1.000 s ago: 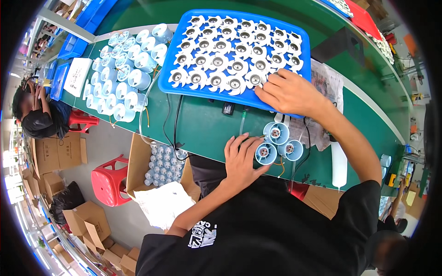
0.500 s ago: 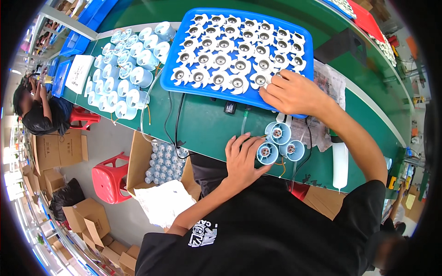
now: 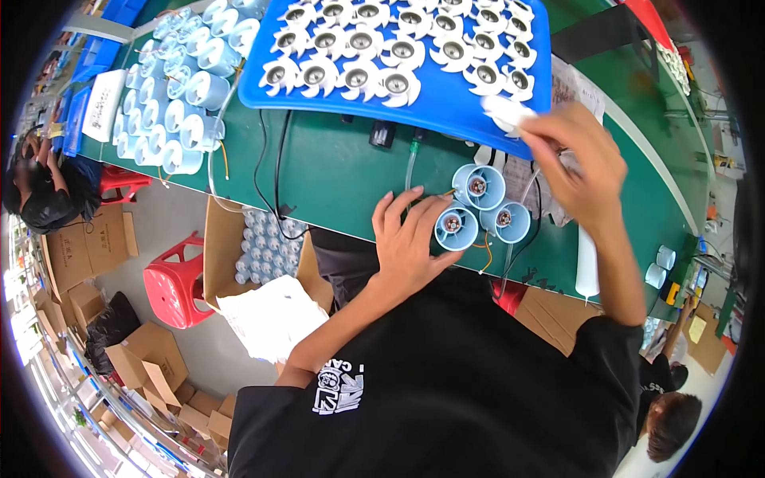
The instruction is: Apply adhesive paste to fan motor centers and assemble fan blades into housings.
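Note:
My left hand (image 3: 410, 239) rests on the green table (image 3: 335, 171), its fingers against one of three light-blue round housings (image 3: 457, 227) that stand together with small motors inside. My right hand (image 3: 578, 163) is above them at the near edge of a blue tray (image 3: 414, 107) and grips a white fan impeller (image 3: 510, 111) lifted off it. The tray holds several rows of white impellers (image 3: 374, 80).
Several more light-blue housings (image 3: 179, 103) lie at the table's left end. Black and clear wires (image 3: 275, 171) cross the table. Below the table edge stand an open cardboard box of parts (image 3: 263, 239), a red stool (image 3: 175, 283) and more cartons. Other people sit at left and lower right.
My right hand has lifted from the tray's corner toward the right with a white impeller in its fingers. My left hand stays on the housings.

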Action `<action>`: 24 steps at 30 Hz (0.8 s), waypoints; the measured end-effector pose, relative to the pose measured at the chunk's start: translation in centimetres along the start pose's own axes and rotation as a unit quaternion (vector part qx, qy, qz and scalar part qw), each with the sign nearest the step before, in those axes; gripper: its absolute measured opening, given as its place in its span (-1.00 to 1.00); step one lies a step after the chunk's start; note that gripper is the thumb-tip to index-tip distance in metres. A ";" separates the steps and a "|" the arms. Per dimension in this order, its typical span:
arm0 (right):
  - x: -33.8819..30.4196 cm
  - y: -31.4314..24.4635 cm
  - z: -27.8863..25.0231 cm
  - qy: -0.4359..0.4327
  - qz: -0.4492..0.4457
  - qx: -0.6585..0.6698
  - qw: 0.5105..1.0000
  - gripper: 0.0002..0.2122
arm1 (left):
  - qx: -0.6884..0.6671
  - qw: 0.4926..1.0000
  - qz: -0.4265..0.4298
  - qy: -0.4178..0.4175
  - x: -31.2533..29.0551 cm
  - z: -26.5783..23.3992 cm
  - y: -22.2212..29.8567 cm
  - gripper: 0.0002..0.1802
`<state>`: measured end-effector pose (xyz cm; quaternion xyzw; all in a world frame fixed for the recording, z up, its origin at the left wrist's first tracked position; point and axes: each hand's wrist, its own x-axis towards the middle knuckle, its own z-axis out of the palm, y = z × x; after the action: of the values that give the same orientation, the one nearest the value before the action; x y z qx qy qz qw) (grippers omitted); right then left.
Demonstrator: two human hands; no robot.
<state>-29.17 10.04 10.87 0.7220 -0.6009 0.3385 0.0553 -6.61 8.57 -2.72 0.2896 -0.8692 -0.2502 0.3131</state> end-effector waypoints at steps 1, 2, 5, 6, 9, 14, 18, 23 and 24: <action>-1.9 -1.9 0.1 0.042 0.157 0.116 0.980 -0.83 | -0.001 1.000 0.003 0.005 -0.1 -0.2 -0.1 -0.26; -4.2 -3.8 0.1 0.084 0.311 0.217 0.921 -0.86 | -0.026 1.000 0.007 0.004 0.0 -0.3 -0.1 -0.22; -8.2 -8.4 1.3 0.049 0.525 0.452 0.720 -0.91 | -0.097 0.995 -0.023 -0.016 0.2 -1.1 0.1 -0.17; -8.6 -9.7 1.9 0.055 0.546 0.472 0.690 -0.91 | -0.096 0.995 -0.022 -0.022 0.4 -1.5 0.1 -0.17; -7.7 -11.6 3.3 0.070 0.580 0.476 0.658 -0.91 | -0.083 0.996 -0.012 -0.032 0.8 -2.6 0.5 -0.20; -7.7 -11.5 3.9 0.037 0.532 0.397 0.747 -0.88 | -0.074 0.996 0.034 -0.043 1.6 -4.4 0.8 -0.22; -6.7 -11.6 3.2 0.046 0.491 0.328 0.806 -0.77 | -0.074 0.996 0.026 -0.029 1.5 -4.9 1.1 -0.21; -5.5 -11.4 1.8 -0.063 0.310 0.224 0.922 -0.95 | -0.081 0.996 0.017 -0.018 1.3 -5.5 1.4 -0.23; -5.5 -11.5 2.2 -0.078 0.284 0.152 0.943 -0.91 | -0.056 0.998 0.036 -0.022 1.4 -5.7 1.4 -0.23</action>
<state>-18.08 16.68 9.89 0.5453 -0.7248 0.3699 -0.2010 -4.07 7.22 2.54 0.2347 -0.8703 -0.2937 0.3181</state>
